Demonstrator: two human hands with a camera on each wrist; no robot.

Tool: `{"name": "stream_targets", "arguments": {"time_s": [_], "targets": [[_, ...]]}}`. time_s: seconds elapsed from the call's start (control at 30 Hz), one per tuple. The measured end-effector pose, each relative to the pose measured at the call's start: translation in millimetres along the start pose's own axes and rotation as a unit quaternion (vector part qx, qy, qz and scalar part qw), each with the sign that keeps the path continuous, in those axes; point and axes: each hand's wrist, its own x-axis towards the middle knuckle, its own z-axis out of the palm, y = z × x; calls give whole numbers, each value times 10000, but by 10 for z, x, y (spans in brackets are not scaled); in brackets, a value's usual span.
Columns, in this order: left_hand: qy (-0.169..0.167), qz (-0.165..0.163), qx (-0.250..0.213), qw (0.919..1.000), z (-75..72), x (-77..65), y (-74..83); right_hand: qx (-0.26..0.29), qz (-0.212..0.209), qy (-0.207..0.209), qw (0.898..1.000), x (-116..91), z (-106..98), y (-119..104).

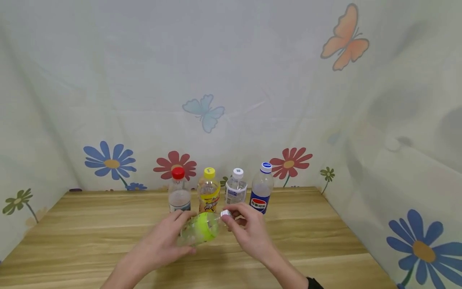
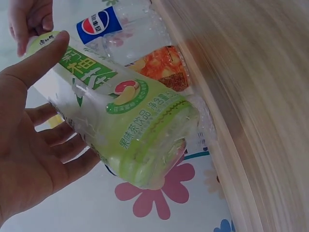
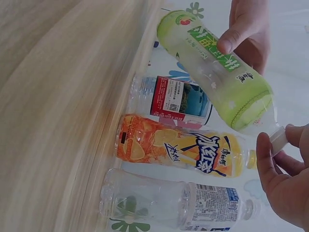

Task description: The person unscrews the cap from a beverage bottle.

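A clear plastic bottle with a green fruit-tea label (image 2: 116, 106) is tilted above the table, its neck toward the right in the head view. My left hand (image 1: 162, 243) grips its body, thumb on one side and fingers round the other. At the neck, my right hand (image 1: 249, 226) pinches the white cap (image 3: 278, 140) between thumb and fingers. The cap sits on the bottle's mouth. Behind the hands stand a red-capped bottle (image 1: 179, 196), a yellow-capped iced tea bottle (image 1: 209, 192), a white-capped bottle (image 1: 236, 190) and a blue-labelled Pepsi bottle (image 1: 261, 192).
The wooden table (image 1: 90, 228) spreads out on both sides of the arms. A pale cloth (image 1: 231, 60) printed with flowers and butterflies hangs behind it and along its sides. The standing bottles form a row close to the table's back edge.
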Motion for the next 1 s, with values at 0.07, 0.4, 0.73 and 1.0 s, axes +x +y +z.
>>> {"name": "stream_targets", "arguments": {"time_s": [0.07,0.4,0.73,1.0], "targets": [[-28,-28,-43,10000,-2,-3,-8,27,-6,-27,10000,-2,-5,-70],[74,59,199,9998,18,-28,4,-440,-19,-98,9990,8,-25,-111],[31,60,28,10000,38,-30,42,-629,-277,-18,9976,-11,-53,-140],[39,73,36,10000,44,-39,59,-606,-474,-70,9970,-19,-62,-111]]}}
